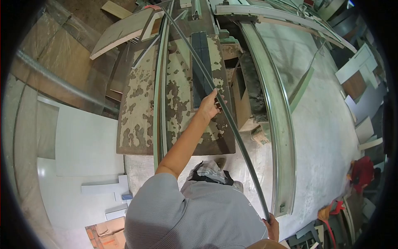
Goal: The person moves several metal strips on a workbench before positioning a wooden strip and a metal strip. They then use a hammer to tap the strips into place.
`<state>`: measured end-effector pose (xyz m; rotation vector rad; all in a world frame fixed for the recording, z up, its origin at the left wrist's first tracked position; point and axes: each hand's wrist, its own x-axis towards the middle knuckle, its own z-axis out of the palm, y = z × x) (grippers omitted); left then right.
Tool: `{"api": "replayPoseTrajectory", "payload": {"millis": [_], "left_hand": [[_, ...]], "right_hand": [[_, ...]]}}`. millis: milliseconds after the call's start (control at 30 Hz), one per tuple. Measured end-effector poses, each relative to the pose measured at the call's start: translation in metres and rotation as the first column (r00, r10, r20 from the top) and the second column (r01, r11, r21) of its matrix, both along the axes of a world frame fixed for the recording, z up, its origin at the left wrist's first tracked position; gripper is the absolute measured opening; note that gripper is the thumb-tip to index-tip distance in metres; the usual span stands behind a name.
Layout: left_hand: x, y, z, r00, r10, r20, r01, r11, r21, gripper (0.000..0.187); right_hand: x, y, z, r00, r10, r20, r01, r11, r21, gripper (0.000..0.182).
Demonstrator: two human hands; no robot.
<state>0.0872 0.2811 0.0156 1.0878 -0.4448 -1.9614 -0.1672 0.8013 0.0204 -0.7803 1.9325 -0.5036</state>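
Observation:
A long, thin dark grey strip runs slantwise across the view, from the far end of the worktable down to my right side. My left hand is closed around it near its middle, over the table's right part. Low at the right, beside my body, my right hand grips the near end, with some of its fingers hidden. Beneath the strip, a dark flat panel lies lengthwise on the worktable, whose pale surface is patchy and worn. Left of that panel, long narrow rails extend along the table.
To the right stands a sliding-saw rail with shiny edges, joined to a crosswise fence. A white-edged board overhangs the table's far left. White panels lie at the left; offcuts and a red cloth lie at the right.

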Motion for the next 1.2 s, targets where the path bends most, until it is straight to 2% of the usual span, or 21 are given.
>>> {"api": "replayPoseTrajectory", "payload": {"millis": [67,133,300,367,433,500,567,633,700,767,833,967,1033,1133,1200], "left_hand": [[0.001,0.001,-0.003,1.0,-0.001,0.019,0.001,1.0,0.014,0.036],[-0.001,0.007,0.001,0.997,-0.01,0.075,0.01,1.0,0.002,0.026],[-0.017,0.046,0.03,0.994,-0.065,0.09,0.073,0.993,-0.091,0.023],[-0.026,0.062,0.044,0.991,-0.087,0.105,0.1,0.988,-0.115,0.023],[-0.031,0.079,0.055,0.987,-0.127,0.097,0.142,0.975,-0.169,0.021],[-0.033,0.094,0.066,0.983,-0.158,0.093,0.174,0.965,-0.197,0.02],[-0.037,0.104,0.069,0.979,-0.188,0.081,0.202,0.953,-0.226,0.019],[-0.04,0.11,0.066,0.961,-0.273,0.052,0.276,0.916,-0.292,0.016],[-0.045,0.118,0.064,0.954,-0.289,0.081,0.3,0.908,-0.292,0.015],[-0.052,0.125,0.059,0.945,-0.307,0.108,0.326,0.9,-0.291,0.014],[-0.057,0.132,0.046,0.924,-0.344,0.167,0.378,0.89,-0.254,0.014],[-0.065,0.148,0.027,0.887,-0.403,0.224,0.446,0.874,-0.194,0.014],[-0.068,0.157,0.019,0.871,-0.423,0.25,0.464,0.875,-0.136,0.022],[-0.072,0.164,0.002,0.858,-0.446,0.256,0.484,0.869,-0.107,0.025],[-0.071,0.168,-0.004,0.847,-0.455,0.276,0.493,0.865,-0.087,0.025]], "right_hand": [[0.014,-0.007,0.003,0.989,0.063,-0.131,-0.058,0.997,0.046,0.041],[0.018,0.001,-0.002,0.988,0.038,-0.151,-0.032,0.998,0.047,0.04],[0.014,0.049,-0.042,0.986,-0.079,-0.145,0.08,0.997,0.001,0.039],[0.018,0.065,-0.05,0.962,-0.073,-0.263,0.04,0.991,-0.129,0.04],[0.023,0.076,-0.055,0.968,-0.063,-0.244,0.046,0.996,-0.074,0.041],[0.026,0.093,-0.076,0.927,-0.033,-0.374,-0.006,0.995,-0.101,0.042],[0.031,0.108,-0.09,0.923,-0.062,-0.379,0.024,0.994,-0.103,0.041],[0.042,0.111,-0.085,0.952,-0.153,-0.267,0.163,0.987,0.016,0.04],[0.05,0.124,-0.089,0.936,-0.175,-0.306,0.186,0.983,0.005,0.04],[0.061,0.131,-0.078,0.938,-0.234,-0.256,0.267,0.958,0.105,0.042],[0.068,0.148,-0.081,0.92,-0.246,-0.305,0.283,0.956,0.08,0.043],[0.07,0.181,-0.079,0.927,-0.184,-0.327,0.249,0.953,0.17,0.037],[0.072,0.194,-0.077,0.925,-0.163,-0.344,0.24,0.951,0.194,0.035],[0.077,0.206,-0.069,0.934,-0.172,-0.314,0.233,0.958,0.167,0.031],[0.079,0.21,-0.064,0.951,-0.195,-0.24,0.246,0.946,0.21,0.03]]}}
